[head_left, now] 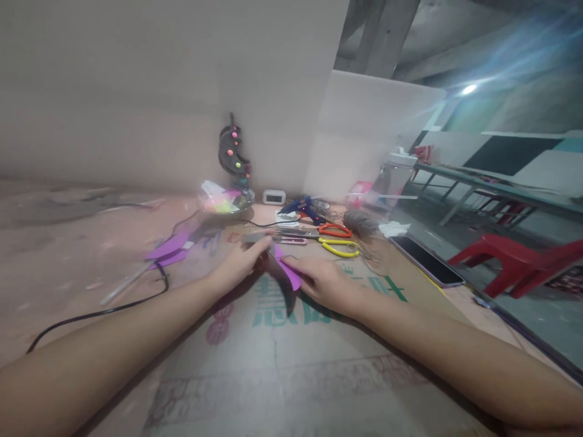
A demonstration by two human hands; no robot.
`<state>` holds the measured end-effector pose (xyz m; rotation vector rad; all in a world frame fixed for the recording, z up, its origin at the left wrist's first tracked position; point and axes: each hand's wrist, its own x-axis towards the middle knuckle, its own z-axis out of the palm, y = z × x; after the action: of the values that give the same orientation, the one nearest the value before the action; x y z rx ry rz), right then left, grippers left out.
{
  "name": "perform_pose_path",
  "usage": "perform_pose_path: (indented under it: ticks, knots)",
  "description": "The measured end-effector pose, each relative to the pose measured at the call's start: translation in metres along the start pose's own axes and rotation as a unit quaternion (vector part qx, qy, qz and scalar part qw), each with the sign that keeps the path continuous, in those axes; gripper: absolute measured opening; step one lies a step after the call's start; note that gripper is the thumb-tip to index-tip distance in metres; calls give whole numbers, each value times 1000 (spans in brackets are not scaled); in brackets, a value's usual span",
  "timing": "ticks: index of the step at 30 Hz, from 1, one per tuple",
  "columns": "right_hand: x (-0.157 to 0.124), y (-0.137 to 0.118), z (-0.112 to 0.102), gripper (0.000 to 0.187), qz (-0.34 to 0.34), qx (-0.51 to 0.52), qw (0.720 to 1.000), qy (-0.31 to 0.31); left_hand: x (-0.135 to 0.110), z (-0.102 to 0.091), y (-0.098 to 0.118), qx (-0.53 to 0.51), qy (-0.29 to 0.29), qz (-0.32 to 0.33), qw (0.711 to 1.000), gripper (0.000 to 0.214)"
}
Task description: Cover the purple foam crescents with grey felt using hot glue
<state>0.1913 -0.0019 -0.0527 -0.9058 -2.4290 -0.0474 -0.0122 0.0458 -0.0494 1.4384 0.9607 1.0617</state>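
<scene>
A small purple piece [290, 274], which looks like paper or thin foam, is pinched in my right hand [323, 282] above a printed cardboard sheet [273, 376]. My left hand [246, 261] is closed just left of it, its fingertips close to the piece's upper end. A grey shape [255, 238] shows at those left fingers; blur hides what it is and whether they grip it. Just beyond both hands lie orange-handled scissors [334, 230], yellow-handled scissors [340, 247] and pink thread snips [294, 241].
Behind stand a blue glue gun [303, 209], a small white clock [274, 197], a spool of grey twine [359, 221] and a dark crescent ornament [232, 152]. More purple pieces [170, 249] and a black cable [100, 311] lie left. A phone [427, 260] rests at the right edge.
</scene>
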Motion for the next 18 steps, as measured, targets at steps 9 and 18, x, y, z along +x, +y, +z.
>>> perform_pose_path:
  ticks: [9, 18]
  knots:
    - [5, 58, -61, 28, 5, -260, 965, -35, 8, -17, 6, 9, -33, -96, 995, 40]
    - [-35, 163, -73, 51, 368, -160, 915, 45, 18, -62, 31, 287, -161, -109, 938, 44]
